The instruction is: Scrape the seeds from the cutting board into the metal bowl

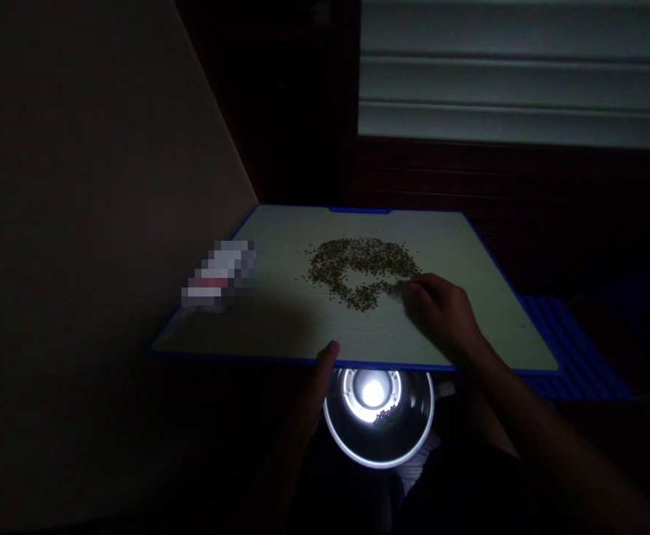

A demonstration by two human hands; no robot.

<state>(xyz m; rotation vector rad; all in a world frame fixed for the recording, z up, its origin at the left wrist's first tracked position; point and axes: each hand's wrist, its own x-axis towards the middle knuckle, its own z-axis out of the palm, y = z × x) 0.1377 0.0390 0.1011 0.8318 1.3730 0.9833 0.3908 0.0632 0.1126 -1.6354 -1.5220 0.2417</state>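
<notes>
A layer of small greenish-brown grains lies spread in a rough ring on a pale board with a blue rim. My right hand is closed at the right side of the grains, fingertips down near the surface. Something small and whitish shows at its fingertips, too dim to name. My left hand is at the board's front edge, thumb up over the rim; its other fingers are hidden. Beside it, below that edge, is a shiny metal bowl with a few grains and a bright light reflection inside.
A blurred-out white and red item lies on the board's left side. A pale wall or panel rises at the left. Blue ribbed material shows beyond the right edge. Pale slats are at the back. The room is dark.
</notes>
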